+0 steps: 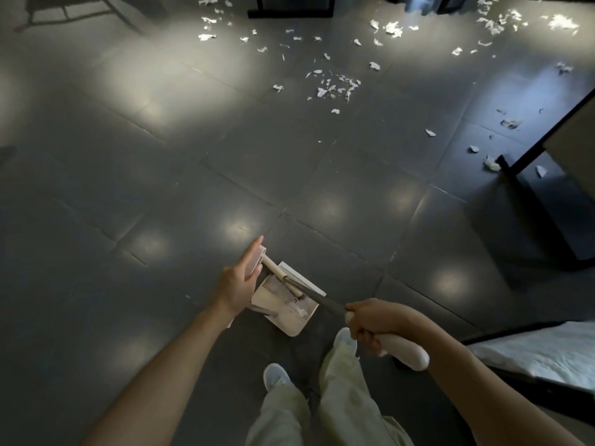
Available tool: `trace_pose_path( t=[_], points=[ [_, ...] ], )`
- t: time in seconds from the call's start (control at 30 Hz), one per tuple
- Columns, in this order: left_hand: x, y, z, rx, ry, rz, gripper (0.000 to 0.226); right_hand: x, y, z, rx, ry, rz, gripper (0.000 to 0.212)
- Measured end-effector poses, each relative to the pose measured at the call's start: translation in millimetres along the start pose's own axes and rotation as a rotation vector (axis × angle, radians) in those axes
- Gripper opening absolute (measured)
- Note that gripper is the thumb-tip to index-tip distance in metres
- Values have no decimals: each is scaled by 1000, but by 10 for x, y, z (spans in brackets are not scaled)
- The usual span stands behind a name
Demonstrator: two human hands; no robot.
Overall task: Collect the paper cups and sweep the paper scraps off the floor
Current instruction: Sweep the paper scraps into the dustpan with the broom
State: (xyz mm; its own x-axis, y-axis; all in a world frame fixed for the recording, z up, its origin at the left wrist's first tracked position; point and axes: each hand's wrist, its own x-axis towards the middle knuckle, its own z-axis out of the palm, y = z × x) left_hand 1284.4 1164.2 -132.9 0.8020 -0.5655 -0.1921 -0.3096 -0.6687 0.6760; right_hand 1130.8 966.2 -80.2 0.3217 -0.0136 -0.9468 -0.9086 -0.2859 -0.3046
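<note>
A white dustpan [291, 320] stands on the dark tiled floor just ahead of my feet. My left hand [240, 281] reaches to its white upright handle top [261, 257], fingers mostly straight along it with the thumb on the near side. My right hand [373, 326] grips the white handle [407, 350] of a broom whose dark shaft [322, 300] runs down into the dustpan. White paper scraps [335, 86] lie scattered across the far floor, with more scraps [491, 164] at the right by a table leg. No paper cups show.
A black table leg and foot [531, 194] stand at the right. A bed or mattress edge [547, 352] lies at lower right. Dark furniture bases [289, 9] sit at the top, and a chair frame [70, 11] at top left. My shoes and pale trousers [322, 397] are below.
</note>
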Motion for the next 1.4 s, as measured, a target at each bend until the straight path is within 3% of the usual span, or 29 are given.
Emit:
trace_pose_path(
  t=[0.2, 0.3, 0.47, 0.57, 0.63, 0.77, 0.93, 1.2, 1.33, 1.4],
  points=[
    [-282, -272, -194, -3, 56, -61, 56, -121, -131, -114, 73, 35, 5, 49],
    [-502, -446, -290, -123, 149, -160, 53, -61, -270, -114, 149, 4, -9, 44],
    [-894, -718, -494, -155, 311, -297, 53, 144, -724, 100, 158, -77, -34, 18],
    [-1151, -929, -647, -169, 385, -393, 51, 297, -1031, 334, 137, -100, -45, 27],
    [-1314, -1071, -736, -185, 460, -459, 51, 423, -1211, 518, 67, -90, -79, 40],
    [-1545, -1307, -824, -188, 591, -572, 50, 727, -1521, 887, -280, 20, -196, 23],
    [-1632, -1600, -964, -229, 742, -677, 48, 959, -1816, 1230, -552, 32, -278, 29],
    [-1417, -1893, -1219, -313, 751, -698, 47, 1166, -2084, 1725, -728, -77, -244, 37],
    [-1322, -1938, -1282, -297, 727, -721, 48, 1108, -2151, 1908, -831, -199, -194, 10],
    [-1316, -1979, -1295, -326, 707, -714, 48, 1031, -2230, 1844, -831, -225, -190, 12]
  ],
)
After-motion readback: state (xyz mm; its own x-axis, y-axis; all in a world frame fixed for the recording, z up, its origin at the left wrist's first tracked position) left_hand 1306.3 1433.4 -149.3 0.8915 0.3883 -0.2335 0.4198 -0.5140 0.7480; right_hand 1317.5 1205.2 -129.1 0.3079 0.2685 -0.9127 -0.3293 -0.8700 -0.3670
